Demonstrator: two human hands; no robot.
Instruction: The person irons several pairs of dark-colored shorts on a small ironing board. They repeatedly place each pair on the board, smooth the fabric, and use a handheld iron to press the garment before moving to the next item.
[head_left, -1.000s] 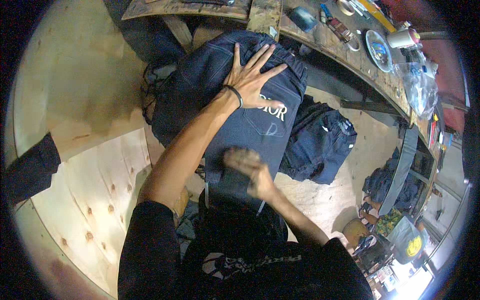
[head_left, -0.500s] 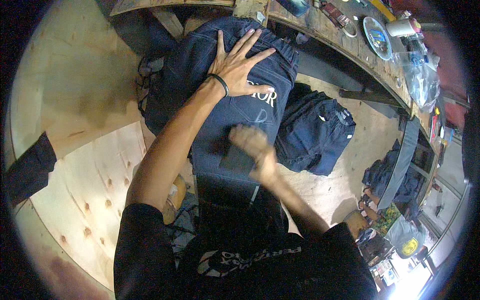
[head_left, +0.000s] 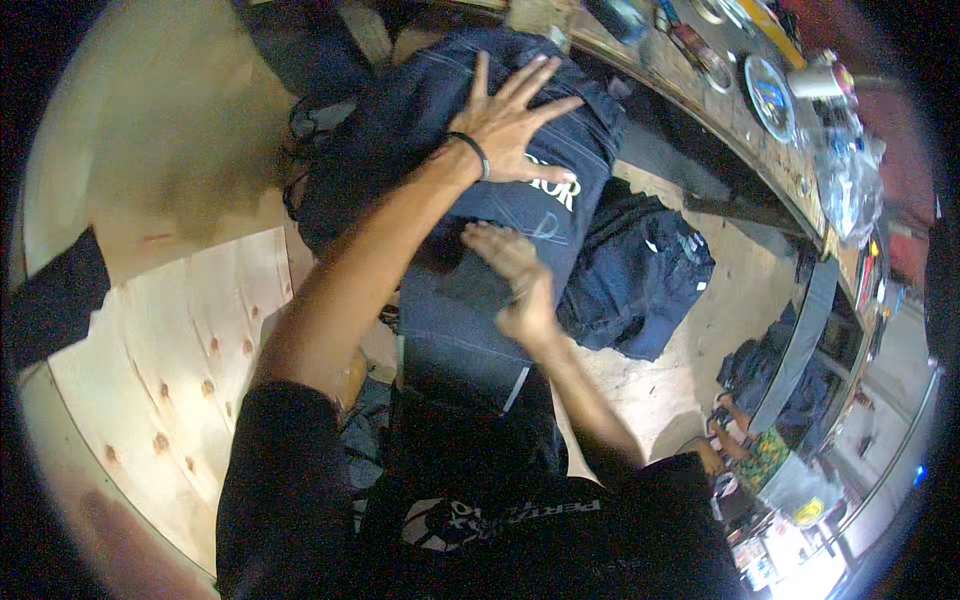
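Dark blue denim jeans [head_left: 500,208] lie spread out in front of me, with pale stitching, a back pocket and white printed lettering. My left hand [head_left: 508,130], with a black band at the wrist, rests on their upper part, fingers fanned wide. Lower down, my right hand [head_left: 518,268] is over the leg fabric below the pocket, slightly blurred. Its fingers are stretched out toward the left, and I see nothing held in them. Whether its palm touches the cloth I cannot tell.
More folded dark jeans [head_left: 640,275] lie just to the right. A cluttered wooden bench [head_left: 690,105] runs along the upper right, carrying a round dish [head_left: 768,98] and a clear plastic bag [head_left: 850,185]. Black cloth [head_left: 65,295] hangs at left by plywood [head_left: 170,380]. Another person [head_left: 765,458] is at lower right.
My right hand was a motion-blurred shape over the jeans; now its fingers show stretched out in nearly the same place. My left hand stays spread on the denim. The whole view has shifted slightly.
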